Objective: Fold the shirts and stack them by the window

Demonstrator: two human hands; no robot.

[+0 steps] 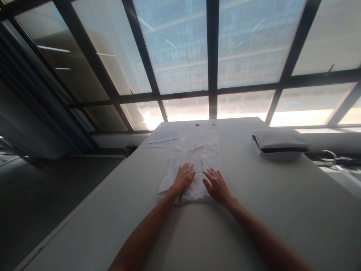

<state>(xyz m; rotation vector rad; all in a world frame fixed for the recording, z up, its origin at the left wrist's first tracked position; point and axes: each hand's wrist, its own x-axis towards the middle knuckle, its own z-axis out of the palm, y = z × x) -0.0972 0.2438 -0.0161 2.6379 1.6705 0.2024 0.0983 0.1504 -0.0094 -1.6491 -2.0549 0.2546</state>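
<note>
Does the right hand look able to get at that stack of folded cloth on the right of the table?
Probably yes, with a stretch. The right hand lies flat on the white garment, and bare table lies between it and the stack. Nothing blocks the way, though the stack sits farther back.

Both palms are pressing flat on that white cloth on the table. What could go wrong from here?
The white cloth looks bunched under the left hand and right hand, so pressing may set creases in rather than smooth them. Its left edge lies close to the loose papers; sliding the cloth could push them about. Strong glare from the windows may hide remaining wrinkles.
</note>
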